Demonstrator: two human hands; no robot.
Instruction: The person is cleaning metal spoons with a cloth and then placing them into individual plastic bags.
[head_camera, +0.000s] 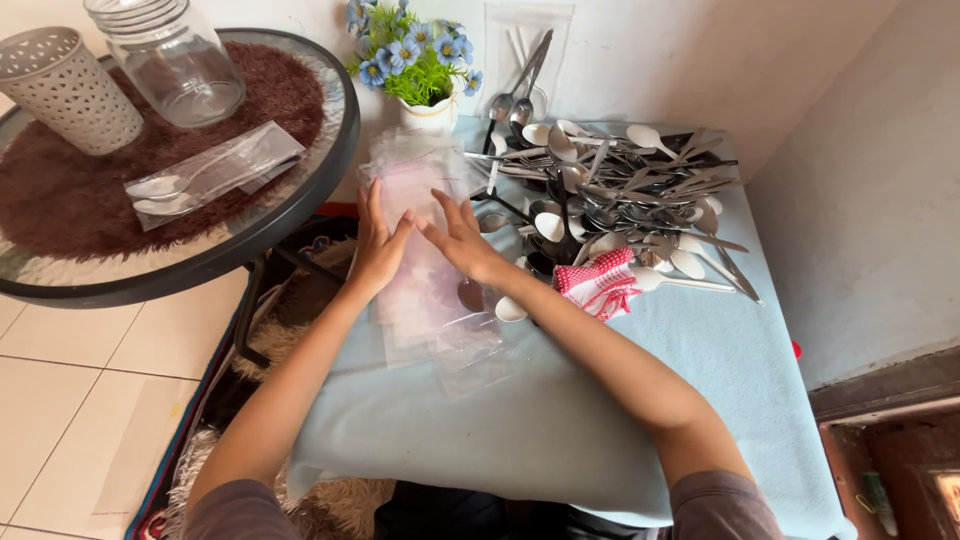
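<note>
- Both hands are lying flat with fingers spread apart, gripping nothing: the left hand (380, 243) and the right hand (457, 237) are pressing on top of a stack of clear plastic bags (432, 292).
- Fingertips of the two hands are nearly meeting over the far part of the stack.
- That stack is sitting on the left part of a table covered in a light blue cloth (620, 400), fanning out toward the near edge.
- A heap of spoons (620, 190), metal and white plastic mixed, is lying to the right of the stack, on the far part of the table.
- A red and white checked cloth (598, 283) is resting at the near edge of the heap, touching the right forearm.
- A white pot of blue flowers (415, 60) is standing at the far left corner.
- On the round glass table (250, 235) to the left, a bagged set of spoons (212, 172), a glass jar (170, 60) and a white perforated holder (65, 88) are sitting on a brown mat.
</note>
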